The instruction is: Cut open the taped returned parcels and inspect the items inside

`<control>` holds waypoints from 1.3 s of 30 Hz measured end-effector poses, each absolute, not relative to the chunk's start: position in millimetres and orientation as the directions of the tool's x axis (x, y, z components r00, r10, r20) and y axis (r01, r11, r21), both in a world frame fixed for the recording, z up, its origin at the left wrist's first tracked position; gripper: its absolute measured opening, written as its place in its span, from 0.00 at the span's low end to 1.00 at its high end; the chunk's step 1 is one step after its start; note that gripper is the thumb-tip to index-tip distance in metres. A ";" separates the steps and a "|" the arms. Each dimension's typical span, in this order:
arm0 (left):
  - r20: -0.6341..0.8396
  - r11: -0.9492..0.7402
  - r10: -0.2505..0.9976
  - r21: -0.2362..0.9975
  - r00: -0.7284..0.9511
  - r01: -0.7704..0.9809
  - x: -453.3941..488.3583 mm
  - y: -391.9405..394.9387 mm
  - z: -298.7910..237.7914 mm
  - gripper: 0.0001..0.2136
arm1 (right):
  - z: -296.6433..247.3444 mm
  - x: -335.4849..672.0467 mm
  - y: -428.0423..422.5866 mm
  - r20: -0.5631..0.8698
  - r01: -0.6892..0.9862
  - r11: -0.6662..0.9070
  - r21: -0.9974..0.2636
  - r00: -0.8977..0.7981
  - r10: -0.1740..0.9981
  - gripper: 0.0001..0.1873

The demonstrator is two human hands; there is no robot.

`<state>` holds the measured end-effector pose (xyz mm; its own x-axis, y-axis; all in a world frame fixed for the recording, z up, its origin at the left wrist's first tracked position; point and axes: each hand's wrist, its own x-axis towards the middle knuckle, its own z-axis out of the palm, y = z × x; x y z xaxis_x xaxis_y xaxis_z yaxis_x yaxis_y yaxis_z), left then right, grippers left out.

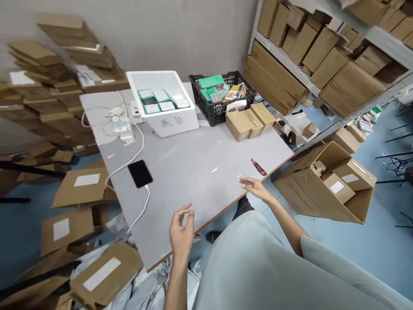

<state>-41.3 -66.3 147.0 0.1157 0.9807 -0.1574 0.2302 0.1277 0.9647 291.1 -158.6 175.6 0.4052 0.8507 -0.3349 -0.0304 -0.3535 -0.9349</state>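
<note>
My left hand (181,230) hovers over the near edge of the grey table (200,172), fingers loosely curled and apart, holding nothing. Over the table's right front edge, my right hand (255,188) has its fingers stretched out and is empty. A red and black utility knife (258,167) lies just beyond the right hand. A black phone (140,173) on a white cable lies left of the left hand. Further back stand a white foam box (167,107) with small green boxes inside, a black plastic crate (222,97) of packets, and small brown cartons (248,120).
Metal shelving (322,60) at the right is packed with brown cartons. An open carton (329,183) holding smaller boxes lies on the blue floor at the right. Flat mailer boxes (77,193) are heaped on the left. A charger and cables (121,122) lie at the table's back left.
</note>
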 end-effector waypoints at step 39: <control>-0.287 0.147 0.890 0.917 0.355 0.371 323.5 -16.6 165.0 0.16 | 92.5 757.1 96.6 -0.057 0.389 -0.609 -0.692 0.810 0.583 0.50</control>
<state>323.5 -16.6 165.0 0.3551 0.8898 -0.2866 0.3714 0.1470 0.9167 757.1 96.6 92.5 0.8104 0.5830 -0.0573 0.3888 -0.6085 -0.6918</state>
